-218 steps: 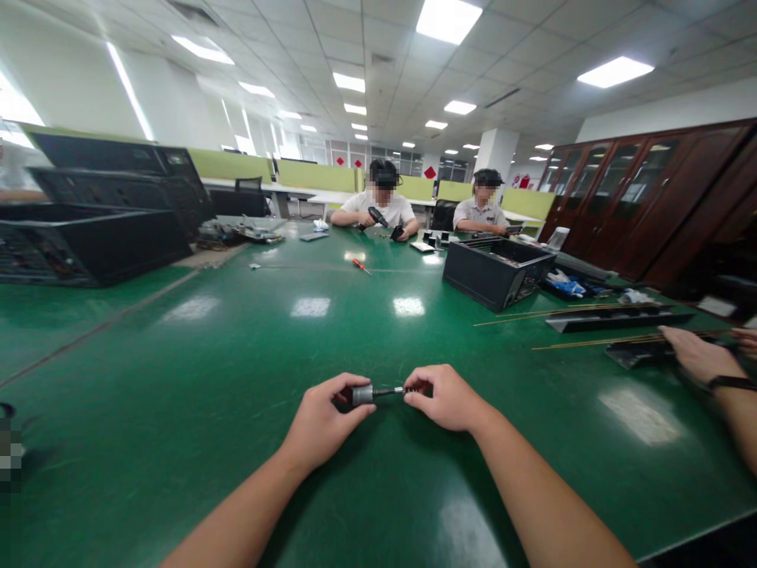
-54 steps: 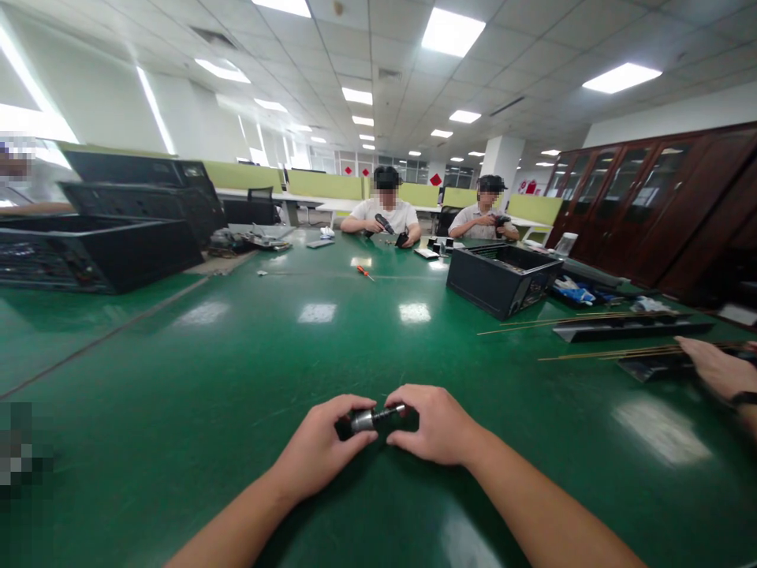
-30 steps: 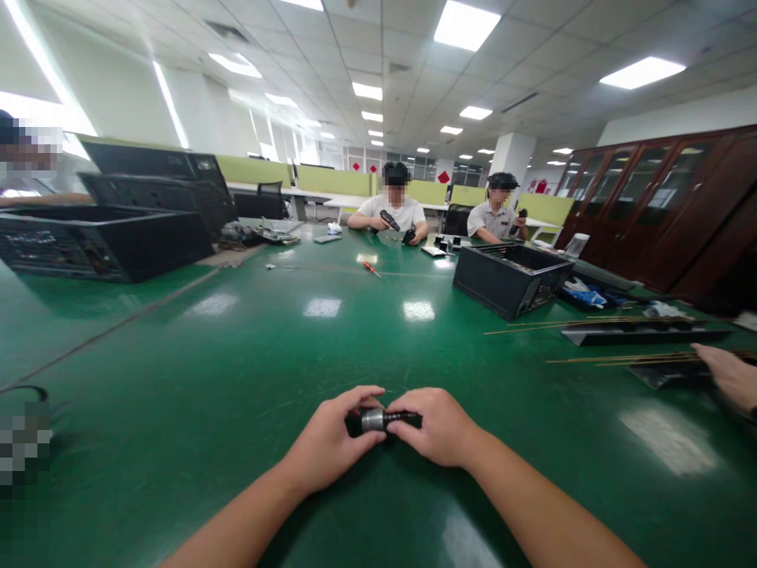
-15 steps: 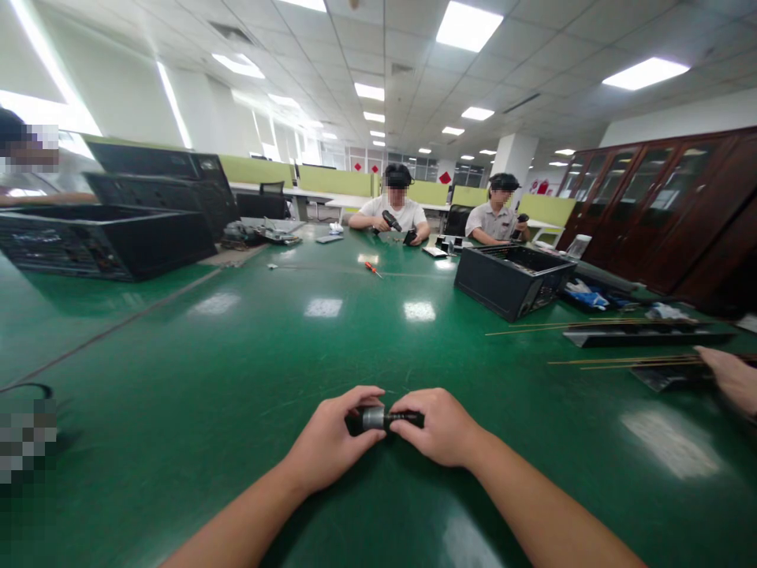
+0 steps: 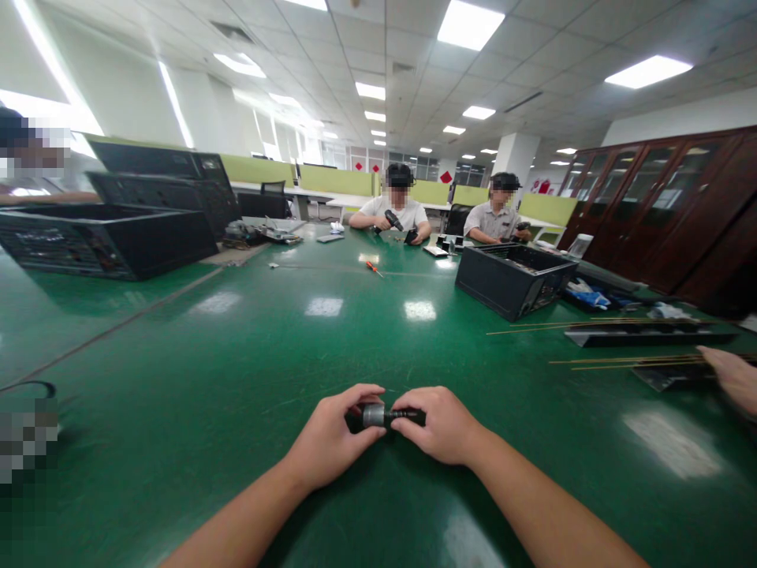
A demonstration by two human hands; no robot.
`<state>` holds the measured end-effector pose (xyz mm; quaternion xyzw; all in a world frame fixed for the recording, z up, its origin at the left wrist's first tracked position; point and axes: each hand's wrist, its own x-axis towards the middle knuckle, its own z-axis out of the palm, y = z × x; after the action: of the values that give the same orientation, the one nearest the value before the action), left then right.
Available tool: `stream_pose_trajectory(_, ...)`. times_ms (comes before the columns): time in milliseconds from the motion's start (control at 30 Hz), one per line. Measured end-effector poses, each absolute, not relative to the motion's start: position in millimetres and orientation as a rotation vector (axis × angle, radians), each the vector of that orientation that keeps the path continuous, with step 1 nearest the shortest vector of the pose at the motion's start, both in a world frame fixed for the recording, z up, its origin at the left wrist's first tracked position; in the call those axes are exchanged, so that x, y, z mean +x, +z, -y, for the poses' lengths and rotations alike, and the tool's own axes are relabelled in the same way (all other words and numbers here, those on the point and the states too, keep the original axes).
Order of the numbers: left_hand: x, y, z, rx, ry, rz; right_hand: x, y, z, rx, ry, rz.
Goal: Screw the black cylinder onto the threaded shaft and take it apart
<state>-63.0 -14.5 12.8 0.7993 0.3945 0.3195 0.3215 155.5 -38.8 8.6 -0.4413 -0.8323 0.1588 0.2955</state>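
Note:
Low over the green table, my left hand point(image 5: 330, 432) wraps its fingers and thumb around a black cylinder with a silver band point(image 5: 373, 415), lying sideways. From the cylinder's right end comes a dark, thin, ridged stem point(image 5: 407, 415). My right hand point(image 5: 442, 426) pinches this stem between thumb and fingers. Both hands are closed and close together, with a small gap between them. The cylinder's left end is partly hidden by my left hand, and its exact kind cannot be made out.
An orange screwdriver point(image 5: 372, 268) lies farther out on the green table point(image 5: 266, 331). Black computer cases stand at left point(image 5: 136, 244) and right point(image 5: 513, 280). Black metal channels point(image 5: 644, 333) with thin rods lie at right, near another person's hand point(image 5: 730, 375). Two people sit opposite.
My hands and the cylinder hold almost the same place. Across the table, the person at right has lowered the dark tool in their hand.

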Motion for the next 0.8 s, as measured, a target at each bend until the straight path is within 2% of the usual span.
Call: stream_pose_trajectory(800,-64.0,12.9,13.8,2.09,0.85,-1.057,157.5,8.4,37.9,-1.193,0.429,2.218)
